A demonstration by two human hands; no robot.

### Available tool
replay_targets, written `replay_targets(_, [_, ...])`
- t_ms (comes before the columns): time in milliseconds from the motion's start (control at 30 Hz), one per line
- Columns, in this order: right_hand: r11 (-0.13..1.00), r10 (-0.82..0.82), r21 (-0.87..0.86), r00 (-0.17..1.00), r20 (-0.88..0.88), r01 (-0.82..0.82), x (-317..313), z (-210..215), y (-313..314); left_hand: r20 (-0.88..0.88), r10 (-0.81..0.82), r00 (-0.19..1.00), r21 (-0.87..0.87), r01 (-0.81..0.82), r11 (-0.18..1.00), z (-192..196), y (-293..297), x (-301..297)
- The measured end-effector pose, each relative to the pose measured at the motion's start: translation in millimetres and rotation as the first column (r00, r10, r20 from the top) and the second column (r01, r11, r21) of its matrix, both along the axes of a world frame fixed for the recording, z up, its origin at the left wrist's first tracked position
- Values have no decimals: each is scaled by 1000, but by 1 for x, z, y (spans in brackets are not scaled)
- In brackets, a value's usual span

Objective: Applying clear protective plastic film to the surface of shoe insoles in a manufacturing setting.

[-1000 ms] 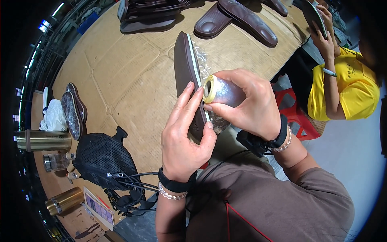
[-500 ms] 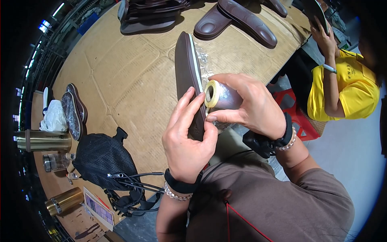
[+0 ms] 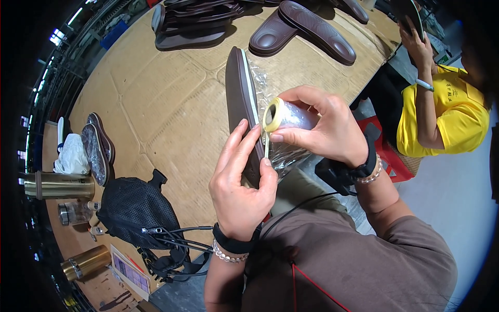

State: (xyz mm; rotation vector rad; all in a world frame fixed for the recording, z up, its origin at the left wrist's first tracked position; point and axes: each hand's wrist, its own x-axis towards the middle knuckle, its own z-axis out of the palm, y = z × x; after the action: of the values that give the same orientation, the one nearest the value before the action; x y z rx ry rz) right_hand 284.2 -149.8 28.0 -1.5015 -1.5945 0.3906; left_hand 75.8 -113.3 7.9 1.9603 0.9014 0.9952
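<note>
A dark brown shoe sole with a pale strip along its side [image 3: 240, 93] stands on edge on the cardboard. My left hand [image 3: 241, 179] is closed on its near part, fingers on the left face and thumb at the right side. My right hand [image 3: 332, 122] grips a roll of clear film [image 3: 293, 115] with a yellowish core end, close against the sole's right side. Loose clear film [image 3: 285, 156] hangs below the roll, and more crinkled film lies to the sole's right. Whether the sole is one piece or a stacked pair, I cannot tell.
Brown soles [image 3: 304, 31] and a dark stack [image 3: 195, 26] lie at the far side. On the left are film-wrapped soles [image 3: 97, 151], a metal flask [image 3: 65, 186], a glass jar [image 3: 75, 213] and a black mesh bag [image 3: 138, 210] with cables. A person in yellow [image 3: 442, 114] sits at right.
My right hand and the roll have shifted slightly away from me along the sole. More loose film shows between the roll and my left thumb. My left hand keeps its hold.
</note>
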Motion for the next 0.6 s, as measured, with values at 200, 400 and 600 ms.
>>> replay_targets(200, [973, -137, 199, 986, 91, 117, -9, -9, 9, -44, -15, 999, 54, 17, 998, 0, 1, -1])
replay_targets(400, [968, -194, 189, 971, 138, 166, -16, -5, 7, -39, -9, 999, 56, 11, 998, 0, 0, -1])
replay_targets(600, [963, -226, 187, 960, 163, 195, -24, -2, 5, -18, -10, 1000, 57, 11, 998, -3, 0, -2])
